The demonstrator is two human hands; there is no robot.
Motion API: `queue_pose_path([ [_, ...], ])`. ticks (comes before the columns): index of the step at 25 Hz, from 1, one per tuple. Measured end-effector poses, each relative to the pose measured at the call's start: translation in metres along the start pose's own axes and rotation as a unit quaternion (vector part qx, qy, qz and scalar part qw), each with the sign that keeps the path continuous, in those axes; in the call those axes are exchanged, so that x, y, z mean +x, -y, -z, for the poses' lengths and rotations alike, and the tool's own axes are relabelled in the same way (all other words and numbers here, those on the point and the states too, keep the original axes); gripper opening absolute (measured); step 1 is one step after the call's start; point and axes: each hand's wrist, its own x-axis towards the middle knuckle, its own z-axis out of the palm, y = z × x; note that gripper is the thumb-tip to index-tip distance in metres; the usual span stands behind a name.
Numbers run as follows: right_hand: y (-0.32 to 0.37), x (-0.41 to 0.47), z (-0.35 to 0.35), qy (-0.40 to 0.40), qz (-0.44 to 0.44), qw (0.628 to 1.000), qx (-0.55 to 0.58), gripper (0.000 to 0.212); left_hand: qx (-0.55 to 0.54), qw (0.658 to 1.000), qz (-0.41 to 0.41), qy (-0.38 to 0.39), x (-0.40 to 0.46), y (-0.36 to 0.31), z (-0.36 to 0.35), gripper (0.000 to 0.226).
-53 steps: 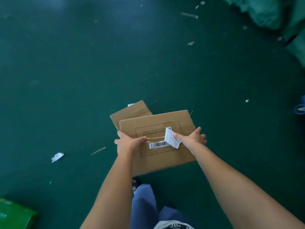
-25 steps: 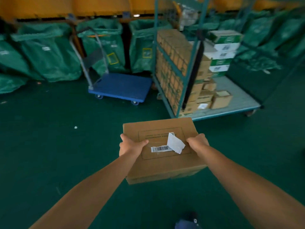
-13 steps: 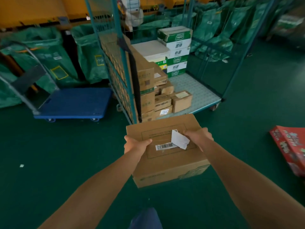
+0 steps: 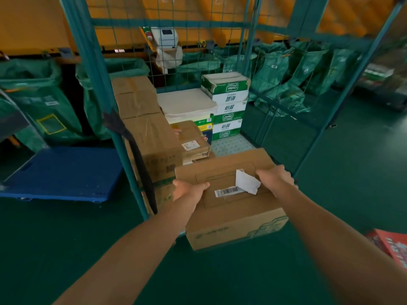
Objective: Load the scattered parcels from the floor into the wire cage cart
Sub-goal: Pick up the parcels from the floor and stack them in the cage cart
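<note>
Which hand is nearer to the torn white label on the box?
Right. The right hand grips the box edge just beside the label; the left hand grips the opposite edge.

A blue platform trolley stands on the green floor before green sacks along the orange wall.

Floor: dark green, matte. Rear wall: orange-yellow. Green sacks: hung open in a row along the wall, left and right. Blue platform trolley: parked at left, on the floor, before the sacks. Light: dim, even.
</note>
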Motion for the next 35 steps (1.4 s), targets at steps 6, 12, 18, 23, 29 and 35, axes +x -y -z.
queue_pose_path([
  [6,0.103,0.128,0.030,-0.049,0.073,0.996,-0.010,0.066,-0.016,0.992,-0.104,-0.065,0.063,-0.117,-0.034,0.078],
  [12,0.247,0.235,0.051,-0.061,0.234,0.970,-0.020,0.073,-0.163,0.964,-0.131,-0.161,0.115,-0.213,-0.066,0.089],
  [18,0.392,0.247,0.017,-0.057,0.405,0.912,-0.026,0.083,-0.267,0.914,-0.119,-0.281,0.166,-0.270,-0.023,0.091],
  [23,0.477,0.230,-0.033,-0.064,0.482,0.873,-0.033,0.082,-0.302,0.886,-0.104,-0.337,0.213,-0.290,0.038,0.087],
  [29,0.539,0.219,-0.059,-0.035,0.544,0.834,-0.087,0.074,-0.350,0.854,-0.046,-0.383,0.242,-0.302,0.066,0.072],
  [35,0.588,0.212,-0.086,0.056,0.618,0.778,-0.103,0.081,-0.350,0.810,0.005,-0.471,0.240,-0.317,0.077,0.080],
])
